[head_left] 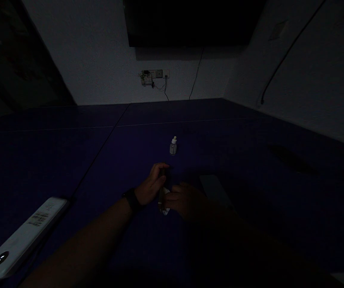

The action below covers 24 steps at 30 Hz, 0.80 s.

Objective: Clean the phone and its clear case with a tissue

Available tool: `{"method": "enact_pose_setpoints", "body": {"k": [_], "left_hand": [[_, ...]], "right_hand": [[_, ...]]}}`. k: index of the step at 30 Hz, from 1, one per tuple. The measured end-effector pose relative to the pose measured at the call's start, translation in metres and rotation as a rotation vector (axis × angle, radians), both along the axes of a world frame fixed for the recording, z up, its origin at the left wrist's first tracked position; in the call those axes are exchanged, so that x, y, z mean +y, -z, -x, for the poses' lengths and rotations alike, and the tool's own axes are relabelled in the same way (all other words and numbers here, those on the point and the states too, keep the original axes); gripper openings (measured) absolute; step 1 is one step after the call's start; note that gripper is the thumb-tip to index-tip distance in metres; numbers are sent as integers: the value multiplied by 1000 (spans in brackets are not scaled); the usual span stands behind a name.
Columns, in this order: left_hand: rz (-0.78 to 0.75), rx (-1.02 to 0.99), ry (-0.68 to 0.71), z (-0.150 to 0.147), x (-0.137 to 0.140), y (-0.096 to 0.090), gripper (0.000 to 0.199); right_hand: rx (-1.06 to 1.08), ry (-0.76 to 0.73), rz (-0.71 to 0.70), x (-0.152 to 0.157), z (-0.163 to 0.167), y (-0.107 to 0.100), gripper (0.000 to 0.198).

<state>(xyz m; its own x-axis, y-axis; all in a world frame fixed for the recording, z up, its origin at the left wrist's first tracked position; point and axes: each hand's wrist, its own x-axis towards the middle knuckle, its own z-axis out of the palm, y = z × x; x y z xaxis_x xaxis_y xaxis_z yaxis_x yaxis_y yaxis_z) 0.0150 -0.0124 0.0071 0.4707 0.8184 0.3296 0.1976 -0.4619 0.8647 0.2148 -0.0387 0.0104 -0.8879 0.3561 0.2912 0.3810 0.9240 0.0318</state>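
The scene is very dim. My left hand (152,187), with a dark watch band on the wrist, is curled around a dark, narrow, slab-like thing (160,196) whose kind I cannot make out. From the other side my right hand (185,201) presses a crumpled white piece, like tissue (166,211), against it; the fingers are bent and partly in shadow. Beyond both hands a small clear bottle (173,149) with a white collar and yellowish tip stands upright on the dark blue-purple tabletop (142,148).
A white power strip (24,236) lies at the left front, with a cord at its near end. Right of my right hand is a flat grey rectangular thing (213,186). Wall sockets with cables (152,75) and a large dark screen (192,24) are at the back.
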Motion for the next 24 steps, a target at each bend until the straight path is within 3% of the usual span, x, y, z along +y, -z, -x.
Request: {"method": "enact_pose_setpoints", "body": {"k": [3,9,18,24], "left_hand": [[-1,-9,7,0,1,0,41],[-1,2,47,1,-1,-1,45],[1,42,147,1,-2,2,59],[9,47,182,1,-3,0,65]], "right_hand": [[9,131,-7,3,0,3,17],[-16,-40,87,-1,-2,2,20],[34,189,30,19,-19,7,26],[-25,125,37,16,-15,7,23]]}}
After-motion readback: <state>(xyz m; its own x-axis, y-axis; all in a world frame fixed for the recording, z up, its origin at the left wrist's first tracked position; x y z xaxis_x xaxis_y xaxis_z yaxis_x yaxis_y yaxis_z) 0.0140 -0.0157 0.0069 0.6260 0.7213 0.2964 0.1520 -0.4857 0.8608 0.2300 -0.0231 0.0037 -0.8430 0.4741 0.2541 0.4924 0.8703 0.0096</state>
